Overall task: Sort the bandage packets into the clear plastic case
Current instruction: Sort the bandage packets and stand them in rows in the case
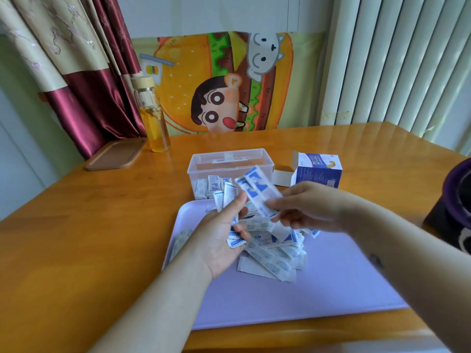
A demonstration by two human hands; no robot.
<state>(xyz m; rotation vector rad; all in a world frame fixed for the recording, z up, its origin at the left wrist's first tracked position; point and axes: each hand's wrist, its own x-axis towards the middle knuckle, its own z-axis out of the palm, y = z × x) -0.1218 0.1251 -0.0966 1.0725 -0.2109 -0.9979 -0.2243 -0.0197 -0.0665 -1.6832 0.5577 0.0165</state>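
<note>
A clear plastic case [230, 161] stands open at the table's middle, with several white-and-blue bandage packets [207, 186] lying inside. A lilac tray [318, 284] in front of it carries a loose pile of packets [272, 253]. My left hand [219, 235], palm up above the tray's left part, holds several packets [226, 197] between thumb and fingers. My right hand [303, 207] pinches two or three blue-printed packets [257, 192] and holds them tilted above the pile, just in front of the case.
An opened blue-and-white bandage box [317, 170] stands right of the case. A glass bottle of yellow liquid [154, 118] and a brown lid [116, 154] sit at the back left. A dark purple object [456, 202] is at the right edge.
</note>
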